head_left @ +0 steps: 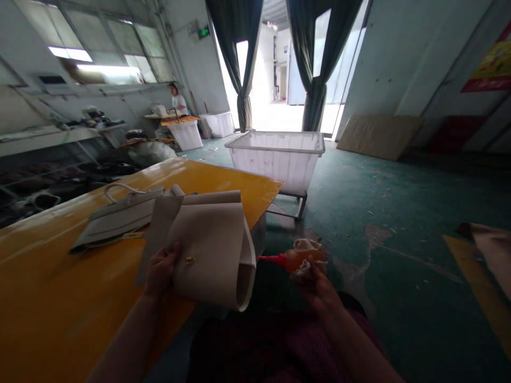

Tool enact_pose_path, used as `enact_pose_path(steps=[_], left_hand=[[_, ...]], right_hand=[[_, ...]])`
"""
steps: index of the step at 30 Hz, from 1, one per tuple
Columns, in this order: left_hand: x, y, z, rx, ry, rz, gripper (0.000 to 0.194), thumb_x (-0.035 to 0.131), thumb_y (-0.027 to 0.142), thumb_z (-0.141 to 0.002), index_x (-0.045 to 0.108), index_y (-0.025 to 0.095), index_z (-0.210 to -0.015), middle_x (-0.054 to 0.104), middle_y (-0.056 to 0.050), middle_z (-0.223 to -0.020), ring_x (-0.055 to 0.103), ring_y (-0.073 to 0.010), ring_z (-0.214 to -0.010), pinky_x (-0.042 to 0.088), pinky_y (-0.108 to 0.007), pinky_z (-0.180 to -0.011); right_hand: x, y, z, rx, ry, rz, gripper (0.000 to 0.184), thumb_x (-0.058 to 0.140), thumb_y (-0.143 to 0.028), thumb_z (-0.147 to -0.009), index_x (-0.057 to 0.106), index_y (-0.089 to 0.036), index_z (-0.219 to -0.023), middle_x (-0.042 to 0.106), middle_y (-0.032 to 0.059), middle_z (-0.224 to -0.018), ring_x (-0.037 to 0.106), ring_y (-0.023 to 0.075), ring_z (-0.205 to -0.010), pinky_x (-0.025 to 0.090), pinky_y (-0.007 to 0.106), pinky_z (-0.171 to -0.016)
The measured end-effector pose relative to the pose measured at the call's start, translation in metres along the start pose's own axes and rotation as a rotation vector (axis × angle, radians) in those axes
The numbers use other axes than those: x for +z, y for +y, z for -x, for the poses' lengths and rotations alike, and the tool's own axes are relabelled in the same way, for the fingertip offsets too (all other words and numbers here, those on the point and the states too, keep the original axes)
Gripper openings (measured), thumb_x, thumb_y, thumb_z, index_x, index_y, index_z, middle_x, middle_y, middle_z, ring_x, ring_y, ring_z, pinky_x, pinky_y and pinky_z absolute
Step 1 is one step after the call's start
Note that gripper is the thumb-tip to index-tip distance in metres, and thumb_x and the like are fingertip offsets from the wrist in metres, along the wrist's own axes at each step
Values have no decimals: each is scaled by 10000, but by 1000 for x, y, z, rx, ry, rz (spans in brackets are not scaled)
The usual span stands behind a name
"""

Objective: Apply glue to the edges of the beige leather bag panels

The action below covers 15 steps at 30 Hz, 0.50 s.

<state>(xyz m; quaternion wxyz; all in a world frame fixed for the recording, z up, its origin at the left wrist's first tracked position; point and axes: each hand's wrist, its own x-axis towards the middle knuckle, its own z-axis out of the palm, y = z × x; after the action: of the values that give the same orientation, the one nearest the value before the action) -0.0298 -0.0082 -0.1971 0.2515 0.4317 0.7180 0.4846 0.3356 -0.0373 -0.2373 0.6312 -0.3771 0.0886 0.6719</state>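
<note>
My left hand (162,267) grips the left side of a beige bag panel (211,234), which is folded over into a loop and carries a small gold clasp. The panel hangs partly past the edge of the yellow table. My right hand (317,284) is closed around a squeeze bottle (301,259) of amber liquid, with a cloth wrapped about it. Its red nozzle points left, close to the panel's open right edge; whether it touches, I cannot tell. Behind my left hand lies a grey-beige handbag (120,215) with a curved handle.
The yellow table (48,298) spreads out at left. Beyond its far corner stands a white plastic bin (277,165) on a metal frame. A person (178,101) sits at a far workbench. A brown board (379,137) leans on the right wall; another yellow surface (475,282) lies at far right.
</note>
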Motion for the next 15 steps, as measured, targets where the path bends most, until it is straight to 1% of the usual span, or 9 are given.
enact_pose_path(steps=[2,4,6,7,8,11,15], left_hand=[[-4,-4,-2,-49,-61,20,751,705,809,-501,655,141,-839,689,-67,-710,595,-182,-604,479,-255,-529],[-9,-5,-3,-115,-149,74,762,763,773,-463,660,139,-873,703,-60,-748,603,-177,-617,487,-251,-548],[-16,-3,-1,-176,-227,97,758,802,745,-432,670,143,-874,716,-55,-771,610,-175,-630,500,-250,-569],[-21,-2,0,-206,-261,97,752,816,732,-425,683,149,-881,725,-55,-791,620,-179,-649,510,-251,-587],[-25,0,2,-229,-286,85,742,827,720,-420,698,156,-885,735,-57,-812,633,-187,-675,520,-252,-608],[-36,3,11,-250,-325,54,704,852,691,-400,744,186,-879,756,-59,-893,665,-221,-778,542,-259,-678],[-41,1,22,-241,-268,27,684,851,700,-345,764,211,-814,760,-48,-876,663,-235,-789,539,-258,-670]], right_hand=[[-3,1,0,1,-12,2,338,759,-38,-748,600,-146,-1026,724,10,-799,690,174,-640,612,289,-512],[-8,3,1,-3,-26,8,544,889,-73,-573,605,-143,-1032,730,22,-834,693,194,-660,607,296,-495],[-12,5,2,-4,-31,24,725,962,-129,-404,610,-138,-1038,730,30,-831,686,199,-658,597,287,-478],[-14,6,3,-3,-30,42,779,978,-165,-347,612,-136,-1035,728,32,-823,683,199,-656,593,285,-472],[-15,6,3,-3,-25,60,804,986,-199,-313,614,-134,-1023,725,32,-813,679,196,-653,592,283,-471],[-17,8,6,-5,-12,90,807,990,-269,-283,612,-138,-984,722,27,-815,674,186,-658,609,294,-502],[-17,8,13,-11,-24,121,809,988,-316,-271,619,-139,-969,720,26,-816,675,189,-674,617,304,-519]])
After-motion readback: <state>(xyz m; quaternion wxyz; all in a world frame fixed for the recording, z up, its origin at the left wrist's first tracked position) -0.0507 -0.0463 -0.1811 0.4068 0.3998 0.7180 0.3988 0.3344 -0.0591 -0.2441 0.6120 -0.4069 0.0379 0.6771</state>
